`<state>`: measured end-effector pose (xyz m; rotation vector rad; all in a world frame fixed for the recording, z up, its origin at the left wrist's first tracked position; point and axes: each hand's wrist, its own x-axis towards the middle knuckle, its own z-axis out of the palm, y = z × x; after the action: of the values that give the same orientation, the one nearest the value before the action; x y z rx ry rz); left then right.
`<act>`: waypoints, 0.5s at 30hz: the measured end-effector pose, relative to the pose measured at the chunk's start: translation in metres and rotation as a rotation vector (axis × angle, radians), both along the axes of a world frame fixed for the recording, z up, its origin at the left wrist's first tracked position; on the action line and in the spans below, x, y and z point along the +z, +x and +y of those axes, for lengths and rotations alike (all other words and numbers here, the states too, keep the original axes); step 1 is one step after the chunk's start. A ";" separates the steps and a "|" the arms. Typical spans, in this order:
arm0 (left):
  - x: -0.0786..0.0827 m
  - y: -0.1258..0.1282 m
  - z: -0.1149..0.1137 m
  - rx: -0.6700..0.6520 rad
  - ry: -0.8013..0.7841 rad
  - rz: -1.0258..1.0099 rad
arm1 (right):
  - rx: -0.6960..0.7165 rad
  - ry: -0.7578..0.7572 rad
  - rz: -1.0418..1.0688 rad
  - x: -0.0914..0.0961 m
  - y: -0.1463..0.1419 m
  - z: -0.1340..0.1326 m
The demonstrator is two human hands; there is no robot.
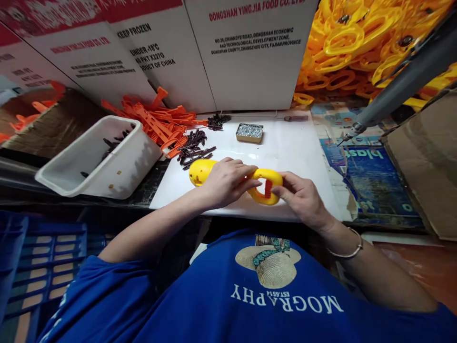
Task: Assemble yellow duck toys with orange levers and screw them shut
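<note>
Between both hands lies a yellow plastic housing with a looped handle point(200, 172), held level above the white board. My left hand point(228, 183) is closed around its middle, hiding that part. At the loop end, my right hand point(303, 197) pinches the rim between thumb and fingers. A red-orange toothed piece point(267, 188) shows inside the loop. Left of the housing, several dark brown slim parts point(194, 151) lie in a loose heap. Orange plastic strips point(157, 121) are piled behind them. A small tin of tiny metal pieces point(249, 133) stands beyond my hands.
A white plastic bin point(124, 183) with dark parts stands at left. Printed white cartons point(250, 71) wall the back. Many yellow housings point(342, 43) are heaped at back right. A grey power screwdriver point(400, 85) hangs over the right side, near a cardboard box point(424, 147).
</note>
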<state>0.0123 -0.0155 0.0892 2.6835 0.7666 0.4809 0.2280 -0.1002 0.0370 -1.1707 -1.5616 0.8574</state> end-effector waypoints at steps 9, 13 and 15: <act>0.023 -0.019 0.017 0.130 -1.354 -0.310 | 0.089 0.266 0.163 0.029 0.002 0.017; 0.011 -0.010 0.020 0.135 -1.487 -0.285 | 0.286 0.608 -0.199 0.040 0.008 0.025; 0.010 -0.004 0.021 0.108 -1.462 -0.219 | 0.333 0.661 -0.242 0.041 0.011 0.027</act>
<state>0.0082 0.0050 0.0996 1.2176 0.7405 0.1015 0.2388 -0.0731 0.0776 -0.5542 -2.0628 0.3458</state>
